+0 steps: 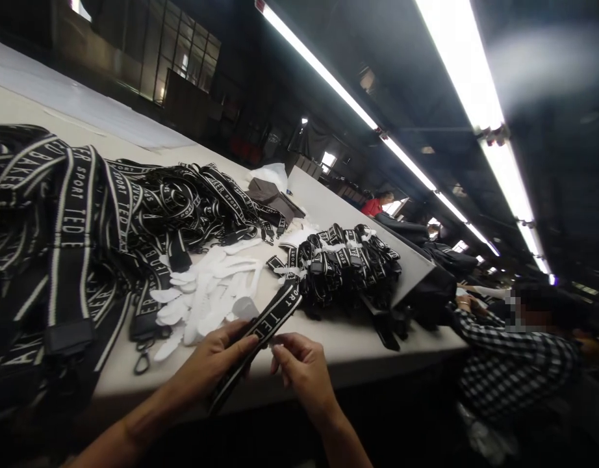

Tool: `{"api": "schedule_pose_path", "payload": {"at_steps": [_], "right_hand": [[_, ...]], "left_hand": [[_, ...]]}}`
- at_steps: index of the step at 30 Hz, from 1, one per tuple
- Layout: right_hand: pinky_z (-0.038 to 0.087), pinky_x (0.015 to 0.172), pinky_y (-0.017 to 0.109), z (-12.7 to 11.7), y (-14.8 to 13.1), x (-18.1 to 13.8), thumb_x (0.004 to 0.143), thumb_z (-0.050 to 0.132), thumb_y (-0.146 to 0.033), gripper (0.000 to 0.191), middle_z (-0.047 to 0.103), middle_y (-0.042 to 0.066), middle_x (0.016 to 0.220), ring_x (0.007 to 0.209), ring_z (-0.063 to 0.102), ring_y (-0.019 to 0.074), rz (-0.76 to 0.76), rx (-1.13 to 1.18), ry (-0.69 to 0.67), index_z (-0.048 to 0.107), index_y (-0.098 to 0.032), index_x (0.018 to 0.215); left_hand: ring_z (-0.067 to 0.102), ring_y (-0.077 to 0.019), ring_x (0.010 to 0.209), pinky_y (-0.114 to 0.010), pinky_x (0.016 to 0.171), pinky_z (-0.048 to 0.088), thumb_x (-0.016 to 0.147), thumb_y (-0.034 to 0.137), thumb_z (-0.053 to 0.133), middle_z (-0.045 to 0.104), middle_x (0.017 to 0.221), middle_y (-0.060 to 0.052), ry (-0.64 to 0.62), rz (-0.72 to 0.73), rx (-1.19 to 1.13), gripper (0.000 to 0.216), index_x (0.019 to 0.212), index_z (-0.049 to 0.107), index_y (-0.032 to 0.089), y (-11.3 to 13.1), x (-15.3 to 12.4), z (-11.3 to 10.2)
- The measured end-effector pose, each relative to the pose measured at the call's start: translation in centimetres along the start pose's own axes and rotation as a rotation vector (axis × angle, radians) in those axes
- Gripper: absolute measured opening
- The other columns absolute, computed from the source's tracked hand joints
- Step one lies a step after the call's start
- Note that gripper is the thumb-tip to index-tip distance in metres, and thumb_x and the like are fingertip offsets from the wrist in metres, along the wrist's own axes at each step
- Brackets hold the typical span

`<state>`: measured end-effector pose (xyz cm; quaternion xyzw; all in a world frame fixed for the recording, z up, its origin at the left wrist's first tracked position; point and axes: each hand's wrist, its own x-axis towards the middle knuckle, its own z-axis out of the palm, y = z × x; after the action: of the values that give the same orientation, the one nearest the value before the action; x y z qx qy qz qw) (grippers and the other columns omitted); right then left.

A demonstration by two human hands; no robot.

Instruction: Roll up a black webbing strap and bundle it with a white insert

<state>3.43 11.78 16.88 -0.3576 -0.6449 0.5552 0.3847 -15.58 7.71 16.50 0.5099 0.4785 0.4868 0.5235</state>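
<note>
My left hand [225, 356] is closed round a black webbing strap [271, 316] with white lettering and pale edge stripes. The strap slants up and away across the table's front edge. Beside its right edge, my right hand [302, 368] has thumb and fingers pinched together; what they hold, if anything, is too small to make out. Just beyond my hands lies a heap of white strips [214, 289]. Behind the strap's far end sit rolled-up straps [351, 263], bundled with white bands round them.
A large tangled pile of straps [75, 214] covers the left of the table [114, 380], with a metal clip [142, 361] near the edge. A grey board [416, 276] stands beyond the rolls. At the right is a person in a checked shirt [511, 370].
</note>
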Motion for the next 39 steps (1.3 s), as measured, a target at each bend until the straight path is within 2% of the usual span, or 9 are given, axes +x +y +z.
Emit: {"api": "schedule_pose_path", "payload": {"at_steps": [5,10,13,17,19,22,26,31,39], "right_hand": [[0.046,0.063,0.023,0.2,1.7,-2.3,0.078,0.078,-0.037,0.032,0.069,0.004,0.067,0.065,0.064,0.0151,-0.025,0.056,0.192,0.066,-0.014,0.096],[0.023,0.04,0.016,-1.3,3.1,-4.5,0.079,0.077,-0.043,0.033,0.067,0.003,0.064,0.038,0.042,0.0035,0.123,0.324,0.146,0.069,-0.012,0.087],[0.022,0.041,0.015,-2.4,4.4,-6.2,0.078,0.077,-0.042,0.039,0.069,0.005,0.074,0.046,0.057,0.008,0.169,0.431,0.081,0.071,-0.013,0.103],[0.035,0.045,0.021,-3.4,6.0,-8.2,0.084,0.071,-0.041,0.027,0.07,0.007,0.079,0.053,0.062,0.0135,0.095,0.094,0.134,0.074,-0.015,0.094],[0.046,0.059,0.027,-3.8,6.7,-9.0,0.09,0.066,-0.034,0.02,0.069,0.007,0.078,0.065,0.062,0.0163,-0.074,-0.27,0.251,0.076,-0.018,0.084],[0.046,0.095,0.039,-4.7,7.8,-10.0,0.092,0.064,-0.029,0.015,0.068,0.009,0.112,0.109,0.059,0.0247,-0.285,-0.566,0.353,0.077,-0.024,0.086],[0.021,0.119,0.051,-6.2,10.2,-12.1,0.091,0.068,-0.039,0.017,0.065,0.005,0.128,0.131,0.05,0.0273,-0.105,-0.278,0.234,0.075,-0.025,0.084],[0.047,0.091,0.035,-5.7,13.7,-17.0,0.086,0.071,-0.045,0.026,0.072,0.006,0.092,0.095,0.065,0.0227,0.125,0.097,0.261,0.074,-0.02,0.081],[0.043,0.076,0.027,-2.6,17.0,-23.1,0.085,0.065,-0.035,0.021,0.069,0.003,0.081,0.081,0.061,0.0191,0.373,0.003,0.51,0.074,-0.017,0.08]], "left_hand": [[0.055,-0.0155,0.066,-0.02,0.058,0.044,0.087,0.055,0.063,0.064,0.077,-0.002,0.017,0.08,0.133,0.046,0.103,0.068,0.013,-0.9,0.1,2.1],[0.061,-0.0192,0.083,-0.019,0.07,0.048,0.088,0.049,0.063,0.07,0.09,-0.003,-0.141,0.022,0.124,0.04,0.103,0.071,0.014,-1.3,-0.6,4.6],[0.063,-0.0221,0.093,-0.02,0.079,0.049,0.089,0.05,0.062,0.072,0.098,-0.004,-0.208,-0.043,0.137,0.041,0.106,0.071,0.014,-2.3,-0.5,5.5],[0.062,-0.0289,0.109,-0.029,0.094,0.05,0.086,0.053,0.063,0.071,0.111,-0.008,-0.327,-0.072,0.168,0.049,0.114,0.07,0.014,-5.9,-0.1,6.6],[0.063,-0.0293,0.105,-0.031,0.093,0.051,0.084,0.055,0.064,0.069,0.113,-0.01,-0.354,-0.074,0.191,0.053,0.115,0.069,0.012,-7.8,-0.2,7.4],[0.061,-0.0214,0.072,-0.031,0.068,0.056,0.084,0.063,0.06,0.066,0.092,-0.008,-0.422,-0.213,0.128,0.067,0.124,0.061,0.01,-9.5,-1.0,9.0],[0.05,-0.0138,0.061,-0.028,0.058,0.054,0.082,0.067,0.062,0.054,0.079,-0.001,-0.519,-0.33,0.028,0.072,0.127,0.054,0.012,-10.1,-2.9,11.2],[0.057,-0.0164,0.061,-0.026,0.052,0.049,0.082,0.071,0.059,0.058,0.083,-0.004,-0.611,-0.481,0.076,0.065,0.111,0.054,0.012,-13.1,-5.9,13.5],[0.057,-0.025,0.102,-0.035,0.092,0.045,0.079,0.043,0.065,0.062,0.102,-0.008,-0.542,-0.406,0.128,0.044,0.111,0.053,0.015,-19.1,-9.1,15.7]]}}
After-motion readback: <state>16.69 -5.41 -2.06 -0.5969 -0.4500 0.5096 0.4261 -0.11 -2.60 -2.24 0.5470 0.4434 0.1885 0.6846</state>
